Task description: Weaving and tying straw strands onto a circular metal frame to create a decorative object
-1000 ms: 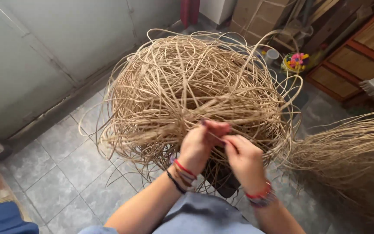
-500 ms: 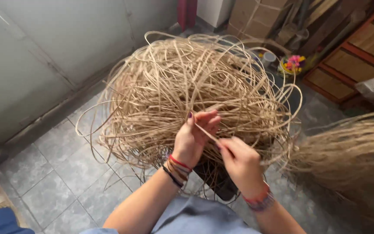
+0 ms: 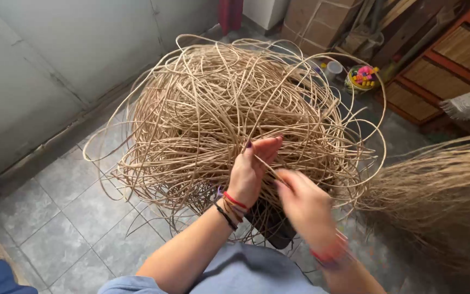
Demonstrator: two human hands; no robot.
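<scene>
Likely weaving workshop: rattan coil (image 3: 229,114), woven panels (image 3: 452,60).

A tangled cane coil (image 3: 218,114) lies on the floor (image 3: 55,218), a fibre bundle (image 3: 441,201) right of it.

A floor of grey square tiles (image 3: 66,218) carries a large tangled coil of pale rattan strands (image 3: 218,109), its loose loops spilling outward over the tiles. To the right, a second bundle of finer straw-coloured fibres (image 3: 441,201) lies near the coil. Beyond the coil, a small container of brightly coloured pieces (image 3: 363,77) and a white cup (image 3: 333,68) stand on the floor, beside stacked cardboard boxes (image 3: 316,22) and a wooden shelf unit (image 3: 441,71).
</scene>
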